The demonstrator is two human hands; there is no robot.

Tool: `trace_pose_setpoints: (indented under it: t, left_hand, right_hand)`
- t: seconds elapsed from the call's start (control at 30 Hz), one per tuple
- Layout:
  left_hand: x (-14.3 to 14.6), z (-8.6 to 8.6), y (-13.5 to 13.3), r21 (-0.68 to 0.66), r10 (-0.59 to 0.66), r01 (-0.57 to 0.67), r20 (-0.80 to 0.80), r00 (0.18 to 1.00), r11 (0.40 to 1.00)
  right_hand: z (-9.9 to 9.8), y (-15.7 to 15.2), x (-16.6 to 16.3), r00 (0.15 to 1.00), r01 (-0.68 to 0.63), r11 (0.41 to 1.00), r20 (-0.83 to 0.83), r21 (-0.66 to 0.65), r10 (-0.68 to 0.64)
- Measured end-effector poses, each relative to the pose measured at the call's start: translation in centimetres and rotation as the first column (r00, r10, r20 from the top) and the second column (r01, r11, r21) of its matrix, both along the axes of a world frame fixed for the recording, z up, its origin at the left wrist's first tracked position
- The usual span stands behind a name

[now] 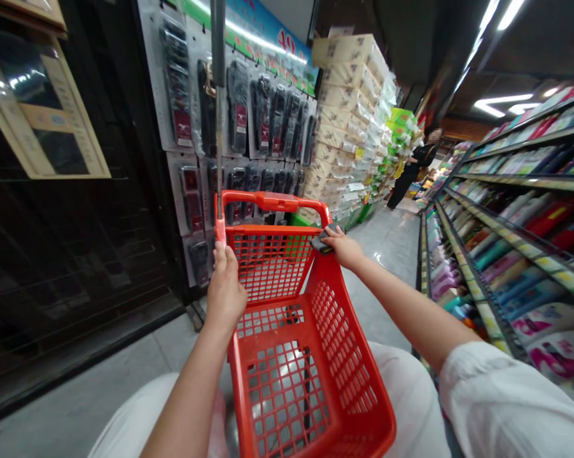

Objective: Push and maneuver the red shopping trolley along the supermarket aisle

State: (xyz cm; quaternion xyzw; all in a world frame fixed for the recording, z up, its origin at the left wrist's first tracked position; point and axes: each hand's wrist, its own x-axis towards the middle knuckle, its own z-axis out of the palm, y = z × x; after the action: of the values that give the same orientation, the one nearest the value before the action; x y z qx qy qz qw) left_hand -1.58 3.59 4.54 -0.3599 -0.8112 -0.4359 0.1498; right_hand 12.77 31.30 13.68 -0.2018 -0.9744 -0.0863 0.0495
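1. Right hand [344,247]: fingers closed on a dark cloth [324,240], which lies against the far right corner of the red basket [326,273].
2. Left hand [224,289]: curled around the far left corner of the basket, just below the foot of a grey pole [219,63].
3. Red basket: between the person's white-clad knees [406,394], its open top facing the person; the raised handle [277,201] spans the far end, beyond both hands.
4. Handling (judgement): the cloth is best pressed flat and folded over the rim, with light, even strokes; the left grip should brace the frame against the push. The lattice walls may snag loose cloth, so a compact fold seems preferable.
5. Edges: the handle's post rises beside the cloth, and the pole stands close above the left fingers; both limit the hands' upward travel.
6. Open room: the basket's interior is bare, and the tiled floor [387,235] runs clear along the aisle towards a standing person [411,168], well apart.
7. Surroundings: hanging packages [238,108] and stacked boxes [339,127] lie ahead; loaded shelves [530,184] bound the right side.
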Motion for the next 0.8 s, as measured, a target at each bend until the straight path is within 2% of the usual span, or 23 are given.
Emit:
trace_pose_setpoints:
  t: [0.13, 0.23, 0.37, 0.5, 0.57, 0.63, 0.7, 0.8]
  left_hand:
    - [0.1, 0.0, 0.0, 0.011, 0.027, -0.028, 0.024, 0.999, 1.000]
    - [0.4, 0.0, 0.0, 0.049, 0.044, -0.047, 0.060, 0.997, 0.998]
    - [0.6, -0.1, 0.2, 0.082, 0.050, -0.059, 0.105, 0.993, 0.995]
    - [0.7, -0.1, 0.3, 0.108, 0.040, -0.051, 0.103, 0.994, 0.993]
    - [0.8, 0.1, 0.2, 0.100, 0.047, -0.057, 0.104, 0.993, 0.993]
    - [0.8, 0.3, 0.0, 0.090, 0.049, -0.058, 0.107, 0.993, 0.994]
    - [0.8, 0.6, -0.2, 0.080, 0.036, -0.045, 0.106, 0.994, 0.996]
    - [0.7, 0.7, -0.4, 0.073, 0.014, -0.021, 0.097, 0.995, 0.997]
  right_hand:
    - [1.0, 2.6, -3.1, 0.994, -0.017, 0.998, -0.106, -0.067, 0.009]
    - [0.0, 2.5, -2.2, 0.996, -0.071, 0.995, -0.061, -0.076, 0.067]
    - [-2.0, -0.4, 2.5, 0.978, -0.191, 0.978, 0.070, -0.082, 0.197]
    - [-3.1, -5.7, 9.1, 0.947, -0.269, 0.956, 0.150, -0.120, 0.285]
    - [-3.6, -8.5, 12.1, 0.907, -0.328, 0.933, 0.226, -0.150, 0.355]
    - [-4.2, -10.7, 14.5, 0.818, -0.423, 0.880, 0.325, -0.218, 0.474]
    - [-4.7, -11.8, 15.6, 0.744, -0.477, 0.843, 0.395, -0.250, 0.539]
    - [-4.7, -11.4, 14.5, 0.723, -0.497, 0.847, 0.450, -0.189, 0.525]
